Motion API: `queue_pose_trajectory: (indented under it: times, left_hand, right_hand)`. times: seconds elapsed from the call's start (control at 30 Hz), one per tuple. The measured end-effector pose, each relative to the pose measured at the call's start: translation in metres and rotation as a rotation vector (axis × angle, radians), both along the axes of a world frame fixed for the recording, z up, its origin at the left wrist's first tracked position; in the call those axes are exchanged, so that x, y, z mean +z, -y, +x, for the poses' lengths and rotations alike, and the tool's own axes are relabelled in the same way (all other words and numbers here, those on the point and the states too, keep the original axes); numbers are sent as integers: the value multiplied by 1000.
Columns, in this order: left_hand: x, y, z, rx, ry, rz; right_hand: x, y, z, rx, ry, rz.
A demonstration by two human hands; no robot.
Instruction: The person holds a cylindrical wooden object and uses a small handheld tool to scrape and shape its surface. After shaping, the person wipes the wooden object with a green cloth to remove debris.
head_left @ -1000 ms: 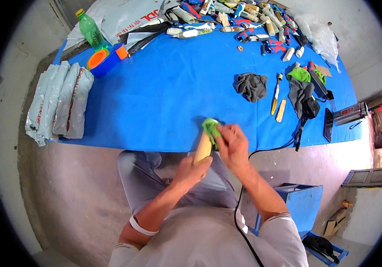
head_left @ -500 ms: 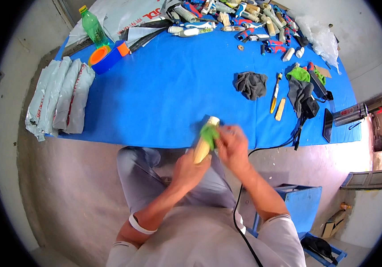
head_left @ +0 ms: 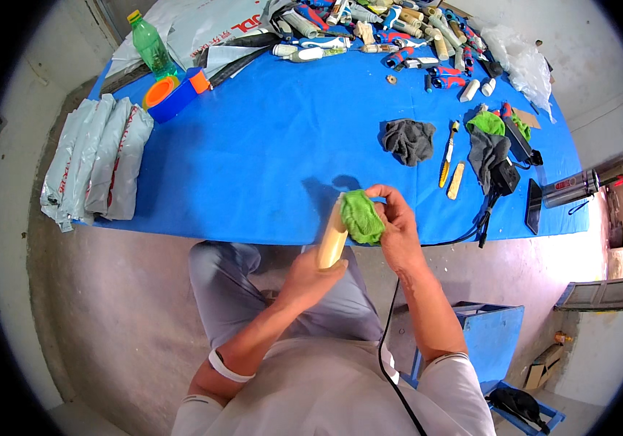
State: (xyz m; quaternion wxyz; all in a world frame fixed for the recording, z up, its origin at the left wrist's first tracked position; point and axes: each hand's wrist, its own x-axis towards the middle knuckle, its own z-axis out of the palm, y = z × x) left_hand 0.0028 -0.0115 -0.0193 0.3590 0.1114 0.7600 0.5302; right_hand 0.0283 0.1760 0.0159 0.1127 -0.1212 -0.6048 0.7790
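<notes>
My left hand (head_left: pixel 313 279) is wrapped round the lower end of a pale yellow, rounded handle-like piece (head_left: pixel 334 236), tilted upward just off the table's front edge. In my right hand (head_left: pixel 397 225) a green cloth (head_left: pixel 362 216) is bunched up, pinched between thumb and fingers. The cloth sits against the upper right side of the yellow piece and covers part of its top end. Ahead and to the right lie a crumpled dark grey cloth (head_left: pixel 409 141), a brush with a yellow-brown handle (head_left: pixel 446 156) and a flat tan piece (head_left: pixel 456 181).
Many loose handle-like pieces (head_left: pixel 398 36) are heaped at the table's far side. Grey-white plastic packets (head_left: pixel 101 160), a tape dispenser (head_left: pixel 173 98) and a green bottle (head_left: pixel 150 47) stand left. On the right are a black adapter (head_left: pixel 505 176), a phone (head_left: pixel 534 205) and a blue stool (head_left: pixel 497 334).
The green cloth, earlier wrapped across the yellow piece, is now bunched at its upper right side. My right hand has shifted slightly up and right; my left hand keeps its grip.
</notes>
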Motion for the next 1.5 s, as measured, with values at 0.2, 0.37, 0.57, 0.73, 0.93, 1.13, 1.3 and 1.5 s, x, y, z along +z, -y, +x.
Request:
queue_pose_trajectory:
  times: [0.2,0.37,0.57,0.73,0.93,1.13,1.3,1.5]
  left_hand:
    - [17,-13,1,-15,-219,-140]
    - [27,-14,0,-29,-236,-217]
    - [27,-15,2,-34,-288,-228]
    - [28,-15,2,-52,-311,-236]
    - [19,-14,4,-82,-384,-265]
    - [25,-12,4,-57,-332,-255]
    - [16,-2,-3,-135,191,156]
    - [10,-7,12,-187,375,199]
  right_hand:
    - [-7,16,-13,-204,-122,738]
    - [-9,17,-4,-261,-217,1151]
    - [20,27,4,-216,-122,1223]
    - [-3,32,22,-137,-74,1078]
    - [-10,20,18,-140,-225,1093]
    - [-6,2,-4,-162,-160,1035]
    - [-5,0,3,-207,-95,940]
    - [-4,20,33,-43,-202,1019]
